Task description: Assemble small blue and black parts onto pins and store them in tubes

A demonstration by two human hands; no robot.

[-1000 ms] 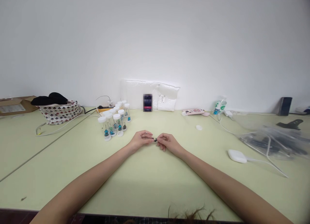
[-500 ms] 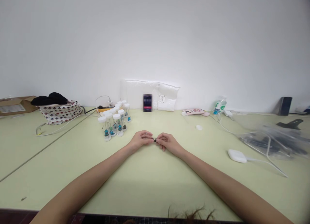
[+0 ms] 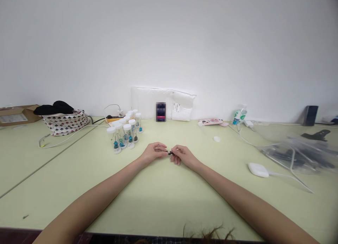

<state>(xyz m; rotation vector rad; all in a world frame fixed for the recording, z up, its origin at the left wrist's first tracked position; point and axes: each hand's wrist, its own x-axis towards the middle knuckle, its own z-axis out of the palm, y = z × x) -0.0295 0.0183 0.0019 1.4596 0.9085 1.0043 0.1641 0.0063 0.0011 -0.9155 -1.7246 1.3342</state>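
A small dark piece (image 3: 170, 153) is held between my two hands above the middle of the green table (image 3: 169, 198). My left hand (image 3: 155, 152) pinches its left end between thumb and fingers. On the other side, my right hand (image 3: 182, 155) has its thumb and index finger closed on the right end, with the other fingers curled below. The piece is too small to make out in detail. To the left of my left hand stand several clear capped vials (image 3: 128, 135) with blue and dark contents.
A phone (image 3: 161, 112) leans on white wrapped packaging (image 3: 185, 107) by the wall. At left are a patterned basket (image 3: 66, 123) and a cardboard box (image 3: 18, 116). On the right lie a white charger (image 3: 258, 169), cables, plastic bags (image 3: 303, 156) and a bottle (image 3: 239, 115).
My right hand's fingers have shifted slightly, and a little more of the dark piece shows between the hands. My left hand has hardly moved.
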